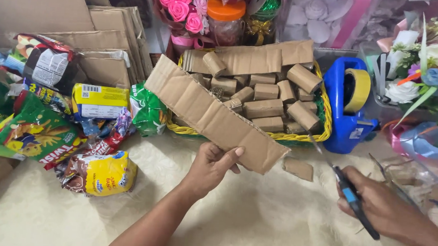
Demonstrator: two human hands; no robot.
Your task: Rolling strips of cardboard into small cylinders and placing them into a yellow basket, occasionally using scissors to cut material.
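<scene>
Left hand: I see my left hand (214,165) with its grip pinched shut on the near edge of a long cardboard strip (214,113), thumb on top.
Cardboard strip: held up off the worktop (253,219), slanting from far left to near right, in front of the basket.
Right hand: my right hand (379,206) has its grip wrapped around blue-and-black scissors (346,190), blades pointing far-left toward the strip's right end.
Offcut: a small cardboard piece (298,169) lies on the worktop between my hands.
Basket: a yellow wicker basket (301,137) holds rolled cardboard tubes (264,108).
Right of basket: a blue tape dispenser (348,104).
Left: snack packets (47,120) heaped beside it.
</scene>
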